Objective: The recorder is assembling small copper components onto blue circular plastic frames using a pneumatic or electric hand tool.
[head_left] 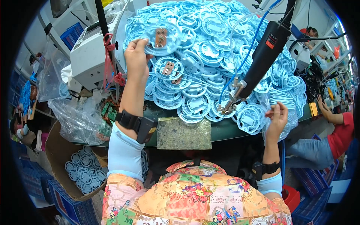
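Pale blue plastic is found throughout the work area, most of it as a heap of moulded discs [210,52] on the table. One disc [173,39], fitted with a brown insert [161,37], is held raised over the heap's near left part by the left hand [136,60]. Its left edge is pinched between thumb and fingers, and the rest of it extends rightward from the grip. Being round, the disc is given no long axis; the insert's longer side is directed roughly away from the wearer. The left hand is plainly the nearer one. A black cylindrical tool [268,58] is suspended to the right, and its metal tip [228,107] is placed nearer the wearer than the disc, well apart from it and closer to the right hand [276,122]. That hand is held with fingers curled beside a clear plastic bag [290,125]; nothing is seen in its grip, though whether the film is touched cannot be told. Slight blur is noted on the raised disc, so its finer detail cannot be confirmed.
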Available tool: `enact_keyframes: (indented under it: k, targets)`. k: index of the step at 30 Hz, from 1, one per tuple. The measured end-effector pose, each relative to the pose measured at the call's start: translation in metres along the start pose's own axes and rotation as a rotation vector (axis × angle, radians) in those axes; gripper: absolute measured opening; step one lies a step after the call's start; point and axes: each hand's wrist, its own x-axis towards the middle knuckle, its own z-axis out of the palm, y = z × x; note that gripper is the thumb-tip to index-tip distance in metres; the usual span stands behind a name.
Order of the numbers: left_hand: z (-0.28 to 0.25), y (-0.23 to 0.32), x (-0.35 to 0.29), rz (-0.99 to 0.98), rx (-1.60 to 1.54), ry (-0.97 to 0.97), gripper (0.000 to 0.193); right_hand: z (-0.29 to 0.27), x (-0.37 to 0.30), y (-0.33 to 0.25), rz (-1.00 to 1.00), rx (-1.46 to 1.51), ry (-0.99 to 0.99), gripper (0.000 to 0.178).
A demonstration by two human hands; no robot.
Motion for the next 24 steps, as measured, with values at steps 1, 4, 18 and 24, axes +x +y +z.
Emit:
enact_keyframes:
  k: [1,4,18,24]
  targets:
    - [-0.001,-0.007,0.007,0.001,0.001,0.002,0.018,0.005,-0.009,0.002,0.001,0.001,-0.002,0.022]
    - [0.0,-0.013,0.012,-0.083,-0.096,0.071,0.051,0.026,-0.045,0.015,-0.045,-0.117,-0.15,0.021]
    - [-0.06,-0.031,-0.211,0.355,0.852,-0.53,0.016,0.144,-0.096,0.037,-0.841,-0.757,-0.825,0.037]
    - [-0.085,-0.042,-0.258,0.504,1.073,-0.538,0.028,0.134,-0.113,0.012,-0.845,-0.609,-0.84,0.039]
